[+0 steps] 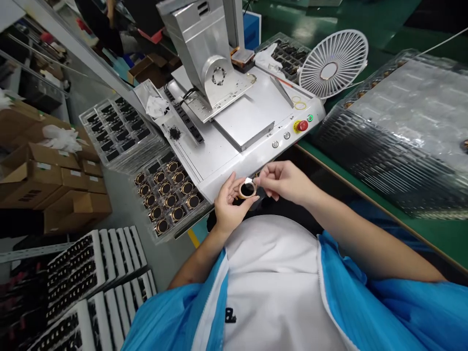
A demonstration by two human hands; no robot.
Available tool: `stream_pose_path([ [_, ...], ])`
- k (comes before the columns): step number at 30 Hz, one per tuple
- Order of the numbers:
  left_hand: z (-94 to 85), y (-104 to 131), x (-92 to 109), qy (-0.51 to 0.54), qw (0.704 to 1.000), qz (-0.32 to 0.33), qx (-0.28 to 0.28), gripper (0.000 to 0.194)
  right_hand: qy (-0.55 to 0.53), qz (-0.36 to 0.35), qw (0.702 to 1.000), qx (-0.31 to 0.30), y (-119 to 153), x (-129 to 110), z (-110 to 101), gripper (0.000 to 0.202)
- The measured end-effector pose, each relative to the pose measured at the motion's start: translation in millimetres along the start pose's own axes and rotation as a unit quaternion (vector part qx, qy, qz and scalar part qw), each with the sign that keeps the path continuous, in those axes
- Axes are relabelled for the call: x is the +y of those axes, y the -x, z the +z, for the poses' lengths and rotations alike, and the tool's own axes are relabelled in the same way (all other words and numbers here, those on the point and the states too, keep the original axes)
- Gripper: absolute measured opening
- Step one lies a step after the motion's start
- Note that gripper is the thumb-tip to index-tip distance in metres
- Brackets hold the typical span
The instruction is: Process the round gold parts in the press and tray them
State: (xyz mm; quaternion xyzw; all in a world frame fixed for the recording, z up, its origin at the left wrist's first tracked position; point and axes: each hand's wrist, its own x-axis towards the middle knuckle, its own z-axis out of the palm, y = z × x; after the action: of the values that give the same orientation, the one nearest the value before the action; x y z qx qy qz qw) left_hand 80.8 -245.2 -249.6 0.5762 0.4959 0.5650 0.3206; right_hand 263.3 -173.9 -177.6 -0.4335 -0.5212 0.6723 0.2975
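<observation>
My left hand holds a round, watch-like part with a copper-coloured rim and a dark face, thumb on one side and fingers on the other. Close beside its upper right edge, my right hand is closed in a pinch. A small white piece shows at the rim by those fingertips; I cannot tell whether it is film or cloth. Both hands are just off the front edge of a white bench machine. Left of them, a clear tray carries several similar round parts.
The machine has a metal head, a flat plate and a red stop button. A white fan stands behind right. Stacked clear trays fill the right side. More trays and cardboard boxes are left.
</observation>
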Motion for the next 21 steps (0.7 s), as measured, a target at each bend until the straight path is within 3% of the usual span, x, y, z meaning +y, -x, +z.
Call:
stream_pose_path([
  [9, 3.8, 0, 1, -0.002, 0.999, 0.047, -0.005, 0.08, 0.037, 0.02, 0.999, 0.003, 8, 9, 14, 0.04],
  [16, 3.3, 2, 4, -0.021, 0.999, 0.049, 0.006, 0.076, 0.079, -0.016, 0.996, 0.032, 7, 20, 15, 0.032],
  [18, 4.5, 3, 3, -0.029, 0.998, 0.05, 0.009, 0.074, 0.068, -0.028, 0.996, 0.047, 6, 25, 16, 0.034],
  [21, 7.4, 4, 2, -0.022, 0.997, 0.066, -0.012, 0.076, 0.013, -0.008, 1.0, 0.018, 8, 27, 15, 0.044],
])
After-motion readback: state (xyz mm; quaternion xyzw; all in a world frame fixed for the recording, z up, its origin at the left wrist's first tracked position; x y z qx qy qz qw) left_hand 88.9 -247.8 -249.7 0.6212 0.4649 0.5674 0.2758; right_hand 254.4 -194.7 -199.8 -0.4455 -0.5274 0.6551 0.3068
